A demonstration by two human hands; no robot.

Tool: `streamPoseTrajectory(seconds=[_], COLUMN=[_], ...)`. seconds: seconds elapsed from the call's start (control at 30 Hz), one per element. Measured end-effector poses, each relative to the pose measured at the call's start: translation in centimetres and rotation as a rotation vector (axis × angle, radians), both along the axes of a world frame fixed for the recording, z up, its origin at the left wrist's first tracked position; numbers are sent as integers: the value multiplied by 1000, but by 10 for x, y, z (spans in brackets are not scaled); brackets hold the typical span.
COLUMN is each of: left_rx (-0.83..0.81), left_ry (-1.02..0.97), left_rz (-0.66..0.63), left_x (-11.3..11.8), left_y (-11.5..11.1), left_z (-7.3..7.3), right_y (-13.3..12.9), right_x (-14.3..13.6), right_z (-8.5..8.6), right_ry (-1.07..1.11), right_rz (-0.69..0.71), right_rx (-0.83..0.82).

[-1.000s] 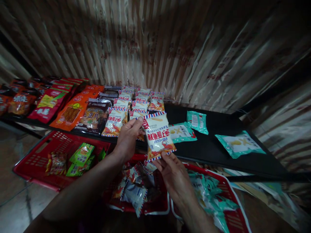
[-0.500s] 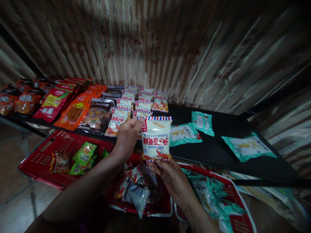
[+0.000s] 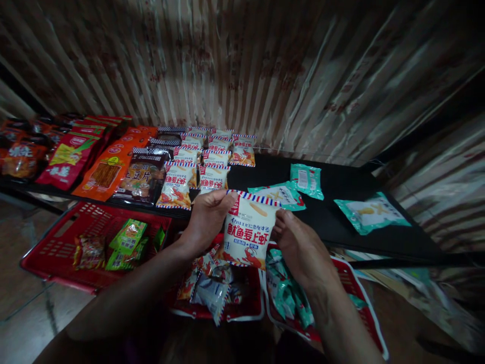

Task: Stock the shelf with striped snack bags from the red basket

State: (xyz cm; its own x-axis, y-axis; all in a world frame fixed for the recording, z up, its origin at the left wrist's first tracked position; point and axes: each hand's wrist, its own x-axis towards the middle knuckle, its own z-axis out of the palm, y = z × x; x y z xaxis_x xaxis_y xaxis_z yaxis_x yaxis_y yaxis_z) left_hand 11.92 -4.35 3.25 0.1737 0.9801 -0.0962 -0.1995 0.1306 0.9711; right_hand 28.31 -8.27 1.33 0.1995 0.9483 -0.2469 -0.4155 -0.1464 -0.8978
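1. The left hand [image 3: 210,217] angles in from lower left, its fingers pinching the upper left corner of a white plastic pillow-shaped snack bag with red lettering [image 3: 248,232].
2. The right hand [image 3: 305,247] extends from lower right, fingers curled at the bag's right edge; I cannot tell whether they grip.
3. The bag hangs before a flat black shelf [image 3: 322,222].

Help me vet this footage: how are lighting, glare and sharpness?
Head view: dim overall; the pleated backdrop darkest toward the top, with pale glints, its lettering too blurred to read; held packet brighter, large print legible; black shelf seemingly stretched toward the right.
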Motion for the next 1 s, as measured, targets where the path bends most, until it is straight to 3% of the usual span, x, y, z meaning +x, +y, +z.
streamPoseTrajectory(seconds=[0.1,0.27,0.4,0.63,0.8,1.0], left_rx=[10,42,-55,-155,-64,52], left_ry=[41,8,-49,-95,-49,72], left_rz=[-20,-106,-254,-455,-480,-390], left_x=[5,7,6,11,15,15], left_y=[-5,-5,-6,-17,-17,-17], left_z=[-2,-4,-4,-12,-23,-27], right_y=[-1,1,7,12,15,17], right_x=[-8,-9,0,13,19,26], right_z=[3,4,2,-5,-12,-18], right_ry=[32,70,91,108,109,106], right_rz=[45,-141,-278,-361,-395,-380], right_rx=[-66,-79,-74,-45,-5,-9])
